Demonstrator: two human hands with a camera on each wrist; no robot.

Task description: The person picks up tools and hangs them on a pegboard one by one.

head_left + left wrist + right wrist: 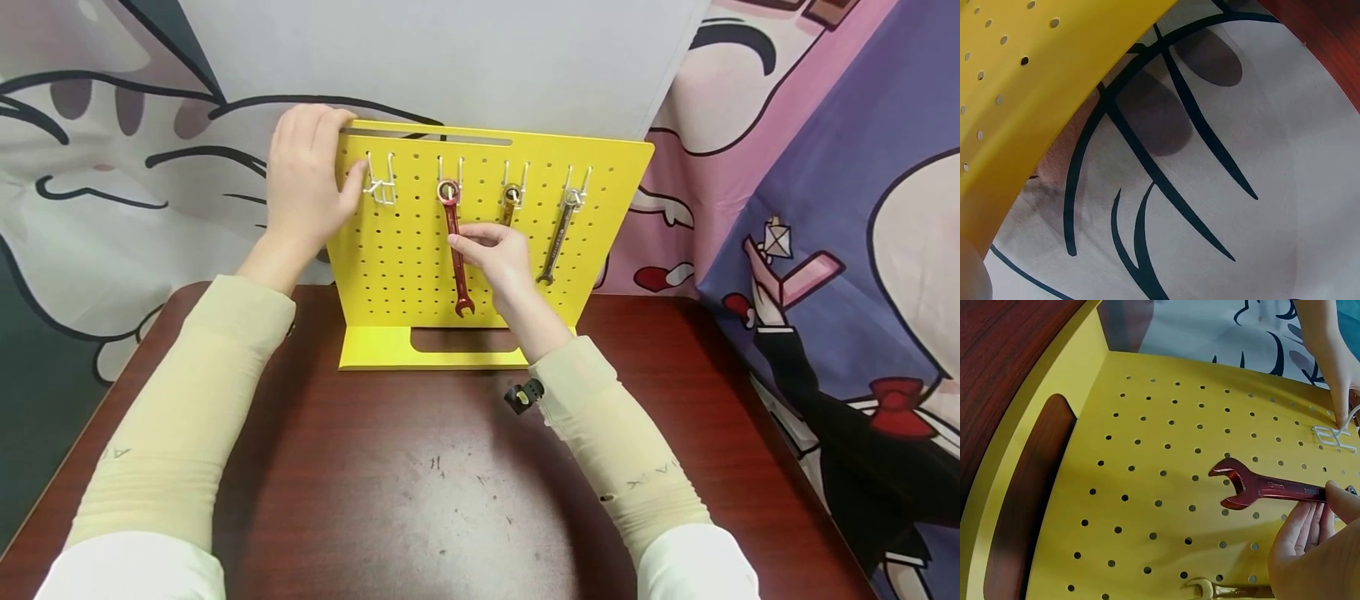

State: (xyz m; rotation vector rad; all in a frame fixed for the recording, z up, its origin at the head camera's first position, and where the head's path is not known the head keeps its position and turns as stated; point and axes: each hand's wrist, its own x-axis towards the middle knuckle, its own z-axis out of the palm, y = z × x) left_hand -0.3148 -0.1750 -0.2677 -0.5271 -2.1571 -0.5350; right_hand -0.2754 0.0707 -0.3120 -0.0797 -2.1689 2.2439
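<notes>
Pinched red wrench (458,271) with right hand (501,257), beside hanging gold wrench (507,216); gripped yellow pegboard (408,260) near its upper left corner with left hand (306,175).

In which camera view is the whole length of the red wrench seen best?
The head view: the red wrench shows there from ring end to open end. The right wrist view shows the open end larger, but the ring end is not clear. The left wrist view shows none of it.
</notes>
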